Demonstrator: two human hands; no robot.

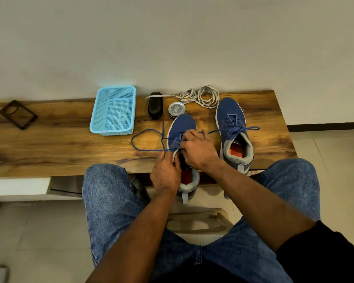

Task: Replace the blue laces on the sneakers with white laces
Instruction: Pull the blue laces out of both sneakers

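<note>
Two blue sneakers stand on the wooden table (59, 144). The left sneaker (182, 125) hangs partly over the front edge, and its blue lace (145, 131) trails loose in a loop to the left. My left hand (166, 172) holds this shoe at its collar. My right hand (198, 150) lies over the eyelets with fingers curled on the lace there. The right sneaker (231, 121) is still laced in blue, its bow ends spread sideways. Two coiled white laces (200, 97) lie at the table's back, behind the shoes.
A light blue plastic basket (113, 111) stands left of the shoes. A black shoe brush (155, 107) and a round tin (177, 109) sit behind the left sneaker. A dark phone case (18, 114) lies far left. My knees in jeans flank the table's front edge.
</note>
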